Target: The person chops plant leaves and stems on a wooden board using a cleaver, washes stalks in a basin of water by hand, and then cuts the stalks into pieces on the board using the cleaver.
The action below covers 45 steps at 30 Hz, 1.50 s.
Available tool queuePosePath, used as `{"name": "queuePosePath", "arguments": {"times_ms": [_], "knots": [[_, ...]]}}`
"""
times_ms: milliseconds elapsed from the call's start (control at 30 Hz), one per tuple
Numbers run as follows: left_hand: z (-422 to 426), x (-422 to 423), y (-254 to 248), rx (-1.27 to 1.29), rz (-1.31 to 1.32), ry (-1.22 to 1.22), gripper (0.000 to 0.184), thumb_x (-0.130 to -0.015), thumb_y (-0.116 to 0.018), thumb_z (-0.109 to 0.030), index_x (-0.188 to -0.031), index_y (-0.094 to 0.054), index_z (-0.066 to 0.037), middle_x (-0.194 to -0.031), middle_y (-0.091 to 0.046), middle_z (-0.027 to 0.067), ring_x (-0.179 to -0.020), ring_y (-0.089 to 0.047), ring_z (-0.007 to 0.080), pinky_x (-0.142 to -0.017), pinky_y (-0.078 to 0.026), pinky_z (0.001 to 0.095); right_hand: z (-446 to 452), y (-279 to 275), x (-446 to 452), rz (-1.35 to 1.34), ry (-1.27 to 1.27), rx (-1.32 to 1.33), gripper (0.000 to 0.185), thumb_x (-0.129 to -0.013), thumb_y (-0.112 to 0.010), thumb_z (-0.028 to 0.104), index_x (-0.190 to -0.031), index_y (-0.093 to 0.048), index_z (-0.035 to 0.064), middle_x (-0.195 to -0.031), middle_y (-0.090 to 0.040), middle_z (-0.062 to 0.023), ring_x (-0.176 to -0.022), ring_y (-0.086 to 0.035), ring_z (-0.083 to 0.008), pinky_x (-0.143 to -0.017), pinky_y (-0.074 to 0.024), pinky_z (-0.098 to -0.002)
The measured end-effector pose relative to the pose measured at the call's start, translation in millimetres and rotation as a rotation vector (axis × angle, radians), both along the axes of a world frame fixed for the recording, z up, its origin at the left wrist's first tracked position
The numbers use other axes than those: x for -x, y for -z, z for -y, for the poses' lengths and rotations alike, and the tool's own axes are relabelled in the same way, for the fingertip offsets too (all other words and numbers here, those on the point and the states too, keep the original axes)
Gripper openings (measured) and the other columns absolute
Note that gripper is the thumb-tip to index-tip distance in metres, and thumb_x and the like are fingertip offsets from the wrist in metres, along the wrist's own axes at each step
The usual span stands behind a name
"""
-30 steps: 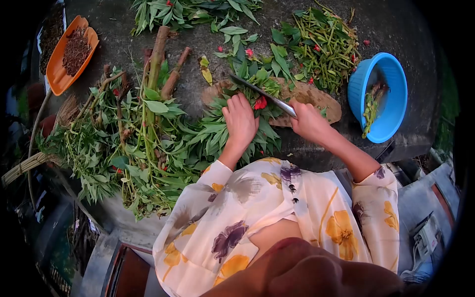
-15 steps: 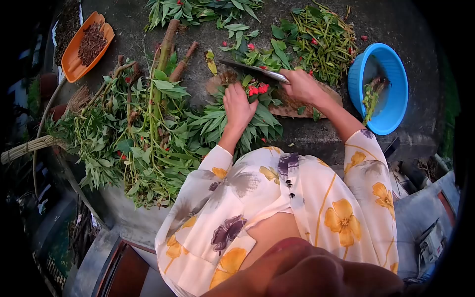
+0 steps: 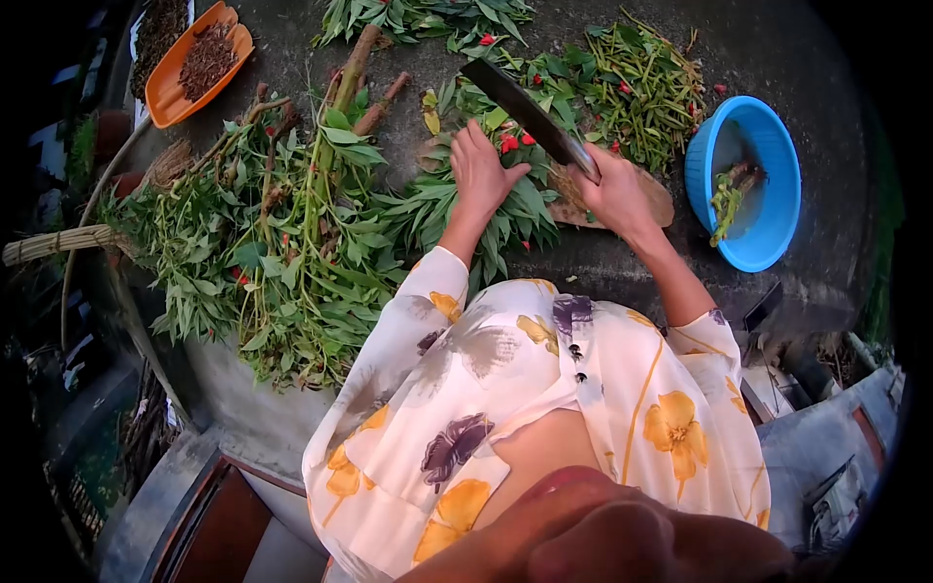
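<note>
The leaves (image 3: 510, 216) lie beneath and beside the left hand (image 3: 478, 175), fanning out toward the body and to the right of the wrist. That hand is the nearer one—its thumb stands well out from the fingers, and no firm grip shows; whether the palm presses on the leaves, I cannot tell. Red flowers (image 3: 519, 142) sit just beyond the thumb, between it and the knife (image 3: 530, 112).

The right hand (image 3: 617, 194) is closed round the knife's handle, to the right of the leaves. The blade's long axis slants away from the body and leftward, its far end out past the left fingertips; its height over the leaves is hard to judge. Under the right hand is the board (image 3: 653, 199). Farther out lie the cut stems (image 3: 646, 112), with the blue basin (image 3: 698, 165) to their right and uncut stalks (image 3: 316, 209) well to the left.
</note>
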<state>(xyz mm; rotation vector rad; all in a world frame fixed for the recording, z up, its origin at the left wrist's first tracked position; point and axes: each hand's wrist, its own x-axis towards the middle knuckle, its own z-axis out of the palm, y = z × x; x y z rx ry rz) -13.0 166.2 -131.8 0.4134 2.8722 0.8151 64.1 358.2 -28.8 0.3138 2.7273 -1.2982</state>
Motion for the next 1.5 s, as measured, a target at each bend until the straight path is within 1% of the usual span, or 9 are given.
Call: {"name": "queuePosePath", "arguments": {"times_ms": [100, 200, 333, 367, 600, 1000, 1267, 1400, 1500], "knots": [[12, -6, -14, 0.007, -0.075, 0.016, 0.124, -0.057, -0.092, -0.048, -0.143, -0.026, 0.012, -0.144, -0.037, 0.0304, -0.136, -0.034, 0.0456, -0.113, -0.027, 0.0515, 9, 37, -13, 0.138, 0.007, 0.001, 0.023, -0.087, -0.065, 0.016, -0.103, -0.063, -0.0005, -0.074, -0.063, -0.0266, -0.076, -0.064, -0.0461, -0.068, -0.0489, -0.0495], [33, -31, -32, 0.133, -0.033, -0.054, 0.124, -0.058, -0.091, -0.05, -0.143, -0.027, 0.012, -0.146, -0.036, 0.0293, -0.139, -0.032, 0.0446, -0.114, -0.025, 0.0516, 14, 41, -14, 0.06, 0.061, 0.015, 0.02, -0.087, -0.064, 0.016, -0.1, -0.062, -0.0004, -0.073, -0.063, -0.0262, -0.076, -0.064, -0.0463, -0.068, -0.0485, -0.0502], [41, -44, -17, 0.118, 0.042, -0.061, 0.103, -0.062, -0.091, -0.038, -0.136, -0.037, 0.009, -0.132, -0.044, 0.0232, -0.125, -0.042, 0.0396, -0.105, -0.032, 0.0493, 9, 12, -12, 0.174, 0.007, -0.001, 0.02, -0.087, -0.064, 0.015, -0.099, -0.062, -0.0003, -0.073, -0.063, -0.0255, -0.076, -0.064, -0.0463, -0.067, -0.0483, -0.05], [42, -43, -12, 0.099, -0.069, -0.037, 0.093, -0.063, -0.09, -0.03, -0.132, -0.04, 0.007, -0.123, -0.046, 0.0195, -0.115, -0.045, 0.0361, -0.099, -0.035, 0.0461, 10, 3, -15, 0.152, -0.035, -0.036, 0.02, -0.087, -0.064, 0.015, -0.101, -0.062, 0.0003, -0.073, -0.064, -0.0254, -0.076, -0.064, -0.0461, -0.068, -0.0489, -0.0508], [37, -37, -15, 0.116, 0.015, -0.007, 0.08, -0.07, -0.085, -0.02, -0.131, -0.041, 0.008, -0.12, -0.045, 0.0199, -0.112, -0.045, 0.037, -0.094, -0.037, 0.046, 13, 10, -15, 0.253, -0.226, -0.375, 0.021, -0.084, -0.06, 0.009, -0.104, -0.06, 0.0027, -0.079, -0.066, -0.0279, -0.079, -0.065, -0.0474, -0.07, -0.0515, -0.0563], [44, -24, 0, 0.24, 0.006, 0.11, 0.072, -0.073, -0.08, -0.019, -0.13, -0.046, 0.009, -0.127, -0.047, 0.0209, -0.115, -0.046, 0.0344, -0.098, -0.036, 0.0463, 7, 4, 61, 0.567, -0.336, -0.104, 0.031, -0.08, -0.057, 0.001, -0.11, -0.06, -0.0029, -0.087, -0.066, -0.0308, -0.085, -0.066, -0.0486, -0.078, -0.0511, -0.0544], [45, -35, 4, 0.204, 0.01, 0.117, 0.075, -0.07, -0.081, -0.013, -0.131, -0.043, 0.009, -0.128, -0.046, 0.0227, -0.114, -0.046, 0.037, -0.096, -0.035, 0.0468, 23, 41, 64, 0.447, -0.287, -0.059, 0.027, -0.082, -0.062, 0.007, -0.107, -0.063, -0.0053, -0.084, -0.066, -0.0306, -0.08, -0.066, -0.0469, -0.075, -0.0518, -0.0517], [46, -29, 3, 0.169, -0.032, 0.096, 0.073, -0.069, -0.081, -0.013, -0.13, -0.045, 0.006, -0.125, -0.048, 0.0202, -0.111, -0.047, 0.0359, -0.094, -0.037, 0.0464, -8, 45, 104, 0.567, -0.451, -0.086, 0.025, -0.084, -0.063, 0.011, -0.105, -0.066, -0.0015, -0.083, -0.067, -0.0281, -0.076, -0.066, -0.0432, -0.071, -0.0523, -0.0487], [47, -31, -1, 0.139, -0.057, 0.082, 0.071, -0.069, -0.082, -0.012, -0.128, -0.047, 0.004, -0.123, -0.049, 0.019, -0.11, -0.048, 0.0357, -0.091, -0.038, 0.045, -19, 47, 136, 0.154, -0.588, -0.363, 0.025, -0.083, -0.062, 0.013, -0.107, -0.067, 0.005, -0.083, -0.069, -0.0234, -0.078, -0.067, -0.0419, -0.072, -0.053, -0.0494]]}}
